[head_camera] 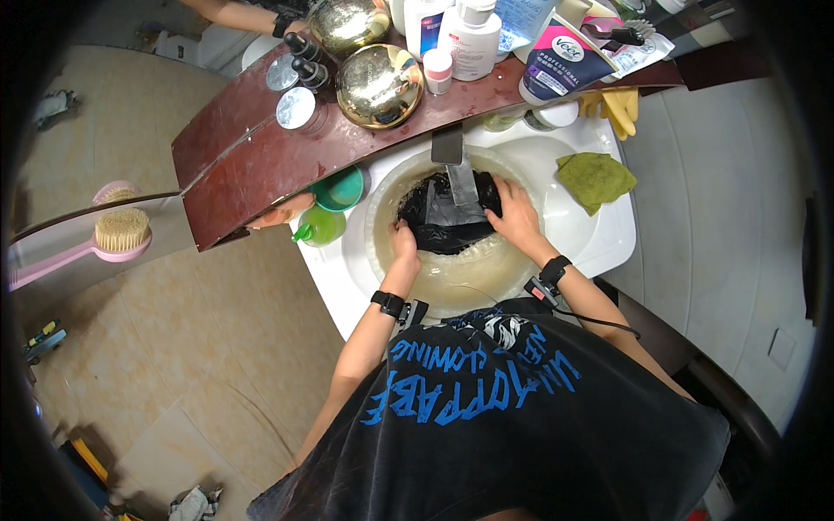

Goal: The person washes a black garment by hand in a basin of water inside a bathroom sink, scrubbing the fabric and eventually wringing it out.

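A soft, wet black item (449,236), perhaps a bag or fabric, lies spread in a pale plastic basin (449,296) holding cloudy water. Its exact kind cannot be told. My left hand (405,246) grips its near left edge, with the thumb on top and the other fingers mostly hidden. On the opposite side, my right hand (518,218) holds the right edge between thumb and fingers. The flat metal faucet (461,182) reaches over the item, covering part of it. The basin sits in a white washbasin (573,221).
A wooden shelf (260,189) overhangs the sink's far side, crowded with bottles, a gold compact (379,86) and a Veet tube (563,62). Left are a green cup (339,189) and a soap pump bottle (322,226). A green cloth (594,179) and yellow rubber gloves (618,111) are at right.
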Tool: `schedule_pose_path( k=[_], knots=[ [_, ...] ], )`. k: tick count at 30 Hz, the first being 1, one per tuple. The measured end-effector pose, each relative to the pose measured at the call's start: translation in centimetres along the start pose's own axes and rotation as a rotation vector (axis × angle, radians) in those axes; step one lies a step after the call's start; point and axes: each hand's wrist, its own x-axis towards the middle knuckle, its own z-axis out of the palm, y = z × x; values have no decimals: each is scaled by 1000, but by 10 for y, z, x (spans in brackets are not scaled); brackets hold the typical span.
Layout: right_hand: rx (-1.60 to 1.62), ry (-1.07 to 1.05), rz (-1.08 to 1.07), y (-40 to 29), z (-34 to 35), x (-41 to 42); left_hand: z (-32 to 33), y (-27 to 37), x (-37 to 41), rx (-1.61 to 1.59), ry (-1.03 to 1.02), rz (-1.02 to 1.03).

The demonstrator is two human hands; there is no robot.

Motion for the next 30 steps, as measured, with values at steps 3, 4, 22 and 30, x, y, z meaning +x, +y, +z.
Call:
schedule_pose_path(
  k=[3, 4, 22, 30],
  knots=[
    [-144, -170, 18, 2, 26, -6, 4, -35, 19, -45, 98, -111],
    [-135, -153, 20, 5, 39, -5, 6, -74, 42, -164, 127, -105],
    [450, -188, 366, -58, 21, -5, 53, -6, -32, -206, -556, -503],
    [284, -146, 346, -13, -2, 10, 10, 12, -34, -37, -576, -301]
  ],
)
